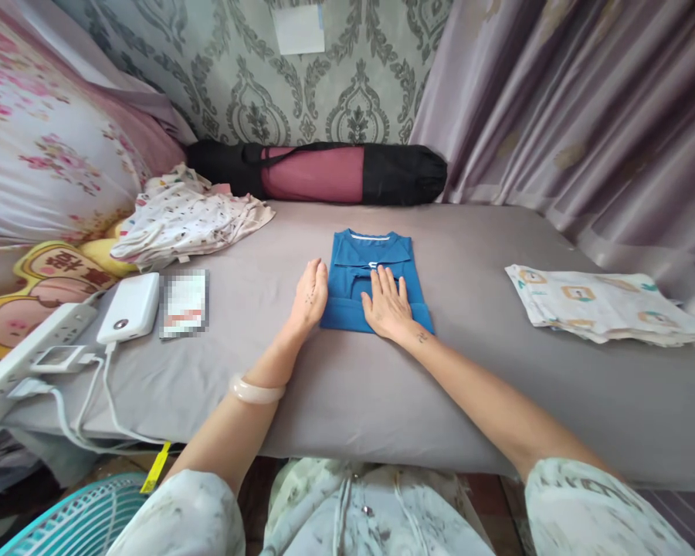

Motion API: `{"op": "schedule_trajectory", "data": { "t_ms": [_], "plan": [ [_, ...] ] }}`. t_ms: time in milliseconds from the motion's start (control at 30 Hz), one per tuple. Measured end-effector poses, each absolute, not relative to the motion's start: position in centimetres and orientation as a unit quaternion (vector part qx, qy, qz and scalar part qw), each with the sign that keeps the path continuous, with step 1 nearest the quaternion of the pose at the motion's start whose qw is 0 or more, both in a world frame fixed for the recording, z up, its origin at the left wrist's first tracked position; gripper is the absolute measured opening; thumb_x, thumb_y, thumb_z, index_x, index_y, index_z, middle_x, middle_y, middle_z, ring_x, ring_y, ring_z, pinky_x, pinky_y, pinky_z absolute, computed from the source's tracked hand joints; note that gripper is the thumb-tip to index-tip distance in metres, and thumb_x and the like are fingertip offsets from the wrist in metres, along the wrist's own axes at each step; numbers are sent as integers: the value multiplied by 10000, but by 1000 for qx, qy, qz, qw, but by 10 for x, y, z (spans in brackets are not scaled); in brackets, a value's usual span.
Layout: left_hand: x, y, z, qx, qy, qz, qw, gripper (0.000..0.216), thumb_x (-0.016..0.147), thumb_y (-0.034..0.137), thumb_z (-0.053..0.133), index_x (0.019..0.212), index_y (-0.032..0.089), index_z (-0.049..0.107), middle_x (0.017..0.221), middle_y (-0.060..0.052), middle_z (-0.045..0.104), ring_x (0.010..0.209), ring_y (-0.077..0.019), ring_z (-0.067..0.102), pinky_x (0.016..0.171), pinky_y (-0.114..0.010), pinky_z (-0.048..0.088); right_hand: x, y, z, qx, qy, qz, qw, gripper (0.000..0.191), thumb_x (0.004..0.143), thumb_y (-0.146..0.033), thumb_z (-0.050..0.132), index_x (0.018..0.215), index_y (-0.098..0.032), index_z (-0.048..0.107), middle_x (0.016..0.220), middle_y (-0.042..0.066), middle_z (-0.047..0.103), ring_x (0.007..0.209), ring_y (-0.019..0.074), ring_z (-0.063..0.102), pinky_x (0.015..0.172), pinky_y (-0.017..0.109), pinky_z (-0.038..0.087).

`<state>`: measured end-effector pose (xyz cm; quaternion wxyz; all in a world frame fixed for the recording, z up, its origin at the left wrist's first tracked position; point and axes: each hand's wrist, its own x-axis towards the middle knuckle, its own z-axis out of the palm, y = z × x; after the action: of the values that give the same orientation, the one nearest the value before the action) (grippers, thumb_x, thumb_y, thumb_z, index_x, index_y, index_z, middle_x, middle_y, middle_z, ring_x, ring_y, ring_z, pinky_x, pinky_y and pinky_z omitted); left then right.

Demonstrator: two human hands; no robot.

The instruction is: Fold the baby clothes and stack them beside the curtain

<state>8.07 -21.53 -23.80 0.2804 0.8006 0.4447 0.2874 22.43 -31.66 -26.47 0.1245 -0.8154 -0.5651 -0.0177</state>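
Note:
A blue T-shirt lies folded into a compact rectangle on the grey sheet, its neckline at the far end and a wide fold across the near end. My right hand rests palm down on the shirt, fingers stretched and slightly spread. Along the shirt's left edge stands my left hand, turned on its side with straight fingers held together; its palm faces the cloth. Neither hand grips anything. Part of the shirt's front is hidden beneath my right hand.
A folded patterned cloth lies at the right, a crumpled printed cloth at the back left. A white power bank, cables and a power strip occupy the left. A black and maroon roll bag lies against the wall.

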Motion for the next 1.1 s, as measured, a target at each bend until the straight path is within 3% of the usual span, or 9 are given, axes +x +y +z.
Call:
{"op": "schedule_trajectory", "data": {
  "t_ms": [267,500,933,1100],
  "plan": [
    [79,-209,-241,763,450,312,344,582,977,426,170,1381,94,427,1462,-143,424,1380,-217,351,1149,-376,276,188,-283,-251,-790,-593,-23,156,615,968,-365,250,1499,-57,210,1586,142,103,1458,251,30,1159,477,13],
    [79,-205,-245,765,441,330,334,561,980,428,172,1348,130,473,1410,-129,494,1347,-214,405,1130,-387,310,186,-277,-264,-802,-578,15,146,622,967,-367,248,1494,-38,210,1581,150,121,1458,247,45,1161,473,19],
    [73,-204,-243,748,457,331,349,611,971,483,160,1349,113,465,1429,-155,464,1355,-223,394,1142,-388,290,147,-264,-241,-763,-634,71,104,662,929,-333,326,1504,-44,173,1587,138,85,1459,254,-26,1155,498,-29],
    [73,-206,-241,755,456,320,345,598,971,474,162,1336,121,478,1421,-156,473,1350,-235,400,1137,-400,302,147,-267,-241,-765,-625,90,127,632,949,-331,274,1499,-33,184,1586,132,88,1460,243,-14,1161,488,-6]
  ]
}}
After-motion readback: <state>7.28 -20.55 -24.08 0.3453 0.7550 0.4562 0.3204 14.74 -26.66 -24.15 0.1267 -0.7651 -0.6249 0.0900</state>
